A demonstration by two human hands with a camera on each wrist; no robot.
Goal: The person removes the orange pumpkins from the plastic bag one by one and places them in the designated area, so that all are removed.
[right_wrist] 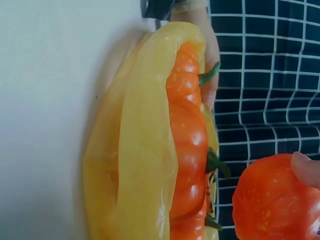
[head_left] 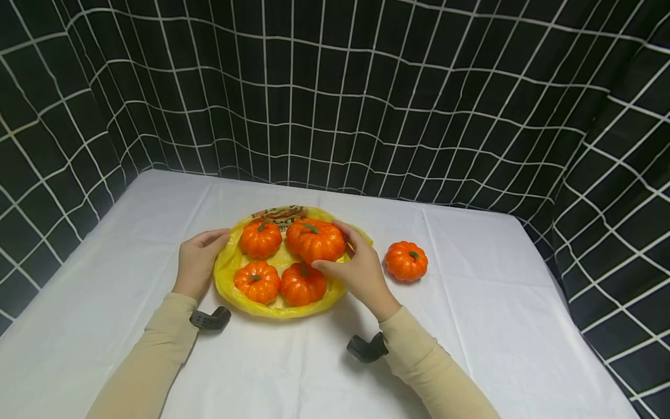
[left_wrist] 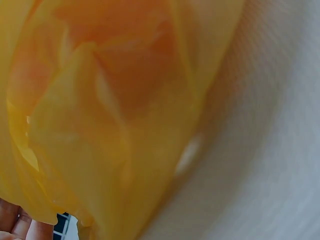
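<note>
A yellow plastic bag (head_left: 230,297) lies spread on the table with its mouth up, and several small orange toy pumpkins (head_left: 257,282) sit inside it. My left hand (head_left: 198,259) grips the bag's left rim; in the left wrist view only its fingertips (left_wrist: 37,230) show beside the yellow film (left_wrist: 115,150). Over the bag's right half, my right hand (head_left: 361,273) holds another pumpkin (head_left: 323,243) between thumb and fingers. The right wrist view shows this held pumpkin (right_wrist: 272,200) apart from those in the bag, with the thumb (right_wrist: 306,170) on it.
One more pumpkin (head_left: 406,261) with a green stem stands on the white tablecloth (head_left: 487,302), right of the bag. Black curtains with a white grid (head_left: 335,93) enclose the table at the back and sides. Dark wrist-worn devices (head_left: 210,318) sit below both wrists.
</note>
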